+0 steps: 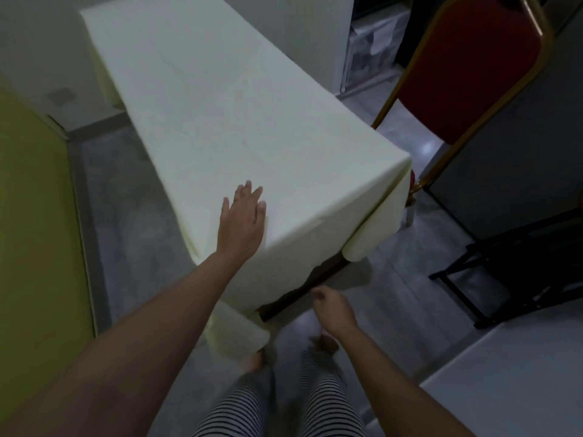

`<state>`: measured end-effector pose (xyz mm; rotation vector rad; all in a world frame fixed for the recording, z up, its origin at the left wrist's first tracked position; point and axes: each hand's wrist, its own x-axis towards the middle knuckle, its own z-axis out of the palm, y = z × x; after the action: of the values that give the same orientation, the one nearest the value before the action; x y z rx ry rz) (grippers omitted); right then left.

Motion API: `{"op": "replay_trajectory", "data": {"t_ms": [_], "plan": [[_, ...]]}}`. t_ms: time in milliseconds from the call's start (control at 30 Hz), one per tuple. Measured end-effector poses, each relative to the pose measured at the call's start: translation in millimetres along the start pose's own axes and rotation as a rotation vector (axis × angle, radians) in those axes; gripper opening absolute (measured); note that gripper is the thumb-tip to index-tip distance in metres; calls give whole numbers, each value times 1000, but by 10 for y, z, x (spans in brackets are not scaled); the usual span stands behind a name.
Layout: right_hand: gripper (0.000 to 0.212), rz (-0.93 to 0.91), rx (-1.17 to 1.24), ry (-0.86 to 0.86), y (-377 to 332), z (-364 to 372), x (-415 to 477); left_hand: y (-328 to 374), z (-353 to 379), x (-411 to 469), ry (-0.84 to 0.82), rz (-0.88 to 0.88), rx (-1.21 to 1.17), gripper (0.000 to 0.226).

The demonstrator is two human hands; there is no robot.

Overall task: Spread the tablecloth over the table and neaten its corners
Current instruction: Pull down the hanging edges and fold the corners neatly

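"Head view, nearest entry?"
"Striped trousers, bottom centre: soft knit with fine black-and-white bands. Above them is the right hand, below the table edge and apart from the hem. Its fingers are loosely curled and blurred, so I cannot tell if they hold anything."
"Next?"
"Left hand, centre frame: fingers straight and slightly spread, palm flat on the tablecloth beside its near-left corner."
"The cloth itself?"
"One, pale cream, matte woven, with faint fold creases. It covers the whole top from centre to upper left. The near hem rides high and wavy, baring a dark wooden edge. Corner drapes hang as soft rounded folds, lower centre and centre right."
"Handling advice?"
"Judgement only: use the flat palm as an anchor, draw the near hem down evenly with the other hand, then square each corner fold. Thin cloth on smooth wood will likely slide, so pull gently."
"Beyond?"
"Grey polished floor; black folding stand, right; red padded chair with a gilt tube frame, upper right."
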<state>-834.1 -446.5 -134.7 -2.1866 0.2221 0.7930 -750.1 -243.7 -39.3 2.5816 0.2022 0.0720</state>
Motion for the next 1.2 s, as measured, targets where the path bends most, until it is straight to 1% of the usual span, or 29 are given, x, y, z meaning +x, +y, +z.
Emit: {"op": "replay_trajectory", "data": {"t_ms": [100,200,267,333,467,500,567,633,700,800,833,900,1000,1100,1200], "plan": [[29,-66,91,23,-290,444,-203,-341,-138,-168,-12,10,24,45],[26,-148,149,32,-582,929,-371,-638,-257,-292,-69,18,65,46],[19,-219,169,105,-751,1190,-472,-790,-330,-354,-108,27,95,47],[4,-264,166,208,-892,1369,-551,-918,-396,-429,-117,27,104,46],[8,-247,174,270,-1061,1616,-648,-1107,-485,-593,-91,9,75,46],[13,-241,171,307,-1086,1650,-654,-1128,-498,-622,-85,3,66,46],[34,-234,139,401,-1118,1680,-624,-1139,-506,-666,-90,7,63,46],[48,-225,125,425,-1134,1660,-571,-1132,-489,-703,-93,25,61,46],[45,-223,117,382,-1124,1612,-538,-1119,-471,-718,-84,37,38,46],[21,-271,-49,367,-1091,1550,-543,-1114,-440,-702,-90,40,32,46],[18,-277,-107,365,-1090,1531,-553,-1113,-425,-699,-95,34,31,46],[18,-273,-158,361,-1095,1492,-561,-1104,-398,-707,-103,23,22,46],[17,-251,-130,369,-1099,1432,-528,-1090,-384,-724,-95,18,9,45],[27,-259,-163,372,-1048,1348,-525,-1082,-407,-699,-86,10,16,46],[35,-344,-225,357,-977,1223,-525,-1039,-423,-666,-76,7,24,45]]}}
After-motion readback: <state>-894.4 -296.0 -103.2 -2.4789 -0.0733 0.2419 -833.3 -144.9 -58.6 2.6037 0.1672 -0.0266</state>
